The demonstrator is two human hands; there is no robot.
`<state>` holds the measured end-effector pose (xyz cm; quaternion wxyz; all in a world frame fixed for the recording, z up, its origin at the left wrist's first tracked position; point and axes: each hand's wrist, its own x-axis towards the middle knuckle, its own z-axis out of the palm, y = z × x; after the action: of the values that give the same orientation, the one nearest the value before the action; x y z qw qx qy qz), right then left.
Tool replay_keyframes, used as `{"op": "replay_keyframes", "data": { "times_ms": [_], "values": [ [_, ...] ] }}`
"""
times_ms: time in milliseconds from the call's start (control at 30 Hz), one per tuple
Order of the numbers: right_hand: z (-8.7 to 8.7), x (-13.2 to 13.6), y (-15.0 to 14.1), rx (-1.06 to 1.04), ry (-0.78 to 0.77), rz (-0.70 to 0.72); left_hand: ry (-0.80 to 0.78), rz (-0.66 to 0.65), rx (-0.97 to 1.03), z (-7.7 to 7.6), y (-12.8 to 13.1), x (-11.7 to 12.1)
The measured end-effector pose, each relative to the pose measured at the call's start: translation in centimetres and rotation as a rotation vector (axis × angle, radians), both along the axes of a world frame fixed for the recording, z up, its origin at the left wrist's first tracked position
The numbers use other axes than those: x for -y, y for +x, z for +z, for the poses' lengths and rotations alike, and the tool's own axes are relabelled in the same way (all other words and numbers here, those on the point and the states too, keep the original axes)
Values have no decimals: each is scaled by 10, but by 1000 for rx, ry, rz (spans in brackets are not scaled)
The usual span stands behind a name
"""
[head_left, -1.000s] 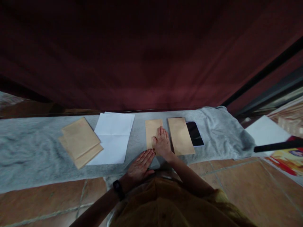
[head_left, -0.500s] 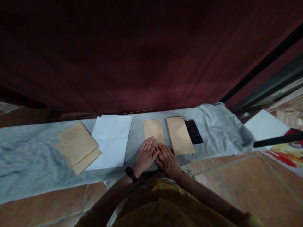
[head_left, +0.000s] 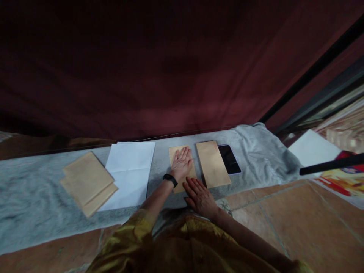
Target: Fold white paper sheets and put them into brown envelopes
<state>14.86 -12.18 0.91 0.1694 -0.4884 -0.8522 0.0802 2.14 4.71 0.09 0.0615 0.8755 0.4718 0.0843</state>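
A brown paper envelope [head_left: 175,151] lies on the grey cloth in front of me, partly covered by my hands. My left hand [head_left: 181,163], with a black band on the wrist, rests flat on its upper part, fingers stretched out. At its lower right edge lies my right hand [head_left: 200,196], palm down with the fingers extended. Just right of it is a second brown envelope or stack of them [head_left: 213,165], overlapping a dark-screened phone [head_left: 229,159].
White sheets of paper [head_left: 131,170] with a fold crease lie to the left. More brown envelopes [head_left: 88,182] overlap their edge. All rest on a long grey cloth [head_left: 31,197]. A dark red curtain [head_left: 170,94] hangs behind; tiled floor [head_left: 309,216] shows at the front.
My left hand has slid forward, away from me, to the upper part of the envelope. The right hand stays near its lower edge. The view has shifted slightly.
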Motion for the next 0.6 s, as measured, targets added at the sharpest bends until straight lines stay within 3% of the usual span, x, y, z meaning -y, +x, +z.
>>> {"op": "replay_keyframes", "data": {
  "times_ms": [167, 600],
  "values": [
    [-2, 1, 0, -1, -1, -8, 8, -38, 11, -1, -4, 6],
    [-5, -1, 2, -51, -1, 17, 15, -226, 31, -1, -33, 54]
  ]
}}
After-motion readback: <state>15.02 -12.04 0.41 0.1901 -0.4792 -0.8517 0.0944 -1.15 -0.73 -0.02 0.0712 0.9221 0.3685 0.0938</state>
